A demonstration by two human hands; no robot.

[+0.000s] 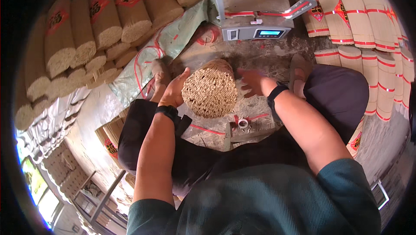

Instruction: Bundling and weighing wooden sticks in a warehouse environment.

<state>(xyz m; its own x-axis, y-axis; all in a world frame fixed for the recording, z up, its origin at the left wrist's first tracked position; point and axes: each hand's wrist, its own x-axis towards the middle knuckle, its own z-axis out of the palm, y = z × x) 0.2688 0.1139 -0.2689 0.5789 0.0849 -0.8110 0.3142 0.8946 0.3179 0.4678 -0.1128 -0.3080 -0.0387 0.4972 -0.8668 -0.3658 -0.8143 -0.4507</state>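
Observation:
A round bundle of thin tan sticks (210, 91) stands on end between my knees, its cut ends facing up. My left hand (174, 89) presses flat against the bundle's left side. Just off the bundle's right side, my right hand (253, 82) has its fingers spread and looks slightly blurred. Each wrist carries a black band. A small roll of red-and-white tape (242, 123) lies on the floor just below the bundle.
A grey strapping machine (260, 7) with a small screen stands ahead. Tied stick bundles with red labels (104, 18) pile up at the left, red-banded ones (368, 22) at the right. A green sheet (173, 40) and loose red tape lie on the floor.

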